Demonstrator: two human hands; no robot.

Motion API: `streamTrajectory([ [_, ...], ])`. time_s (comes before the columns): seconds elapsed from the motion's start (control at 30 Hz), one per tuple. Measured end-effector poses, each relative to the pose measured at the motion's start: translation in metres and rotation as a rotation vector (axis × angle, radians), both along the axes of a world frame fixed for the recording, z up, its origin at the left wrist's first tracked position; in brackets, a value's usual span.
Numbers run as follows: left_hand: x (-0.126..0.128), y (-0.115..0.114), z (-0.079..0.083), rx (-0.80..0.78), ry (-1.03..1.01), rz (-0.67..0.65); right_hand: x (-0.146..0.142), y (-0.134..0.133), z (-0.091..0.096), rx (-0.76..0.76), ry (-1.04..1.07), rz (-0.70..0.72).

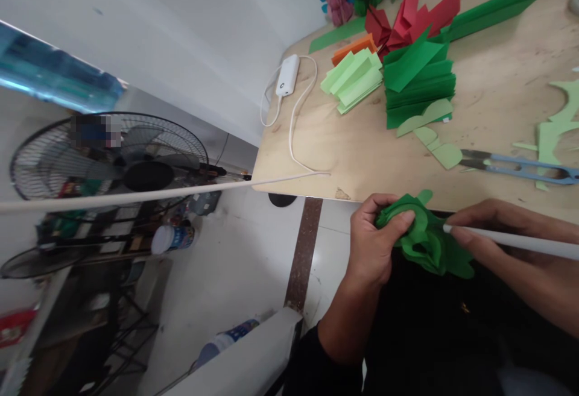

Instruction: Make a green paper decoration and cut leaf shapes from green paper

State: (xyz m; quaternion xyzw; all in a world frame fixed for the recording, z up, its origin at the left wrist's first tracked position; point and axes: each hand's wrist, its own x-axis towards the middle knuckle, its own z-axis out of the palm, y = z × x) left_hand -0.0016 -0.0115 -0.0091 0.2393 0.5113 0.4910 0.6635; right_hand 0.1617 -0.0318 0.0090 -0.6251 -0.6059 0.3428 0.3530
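Note:
My left hand (pixel 368 242) is closed on a layered green paper piece (pixel 427 248), its thumb pressing on top, just off the table's front edge and above my lap. A light green paper shape lies against the darker folded layers. My right hand (pixel 502 248) grips a slim white pen-like stick (pixel 529 241) whose tip is at the right side of the green paper. Whether the tip touches the paper, I cannot tell.
On the wooden table (pixel 362 155) lie dark green folded paper (pixel 418 85), light green paper (pixel 355 79), red paper (pixel 404 25), pale green cutouts (pixel 436 146) and blue-handled scissors (pixel 520 164). A white device (pixel 287 75) with a cable sits left. Fans (pixel 149 176) stand beyond.

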Motion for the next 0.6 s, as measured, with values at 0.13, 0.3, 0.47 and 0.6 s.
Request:
streamTrajectory([
  [0.13,0.0008,0.0007,0.0011,-0.037,-0.038,0.005,0.0008,-0.0024,0.0010,0.052,-0.023,-0.051],
  [0.3,0.0019,0.0011,0.0028,-0.048,-0.039,0.005,-0.0015,-0.0044,-0.0023,0.050,-0.045,-0.073],
  [0.47,0.0031,0.0017,0.0041,-0.055,-0.045,0.000,-0.0023,-0.0044,-0.0039,0.072,-0.041,-0.088],
  [0.6,0.0040,0.0019,0.0047,-0.061,-0.073,-0.002,-0.0021,-0.0031,-0.0024,0.098,-0.056,-0.083],
])
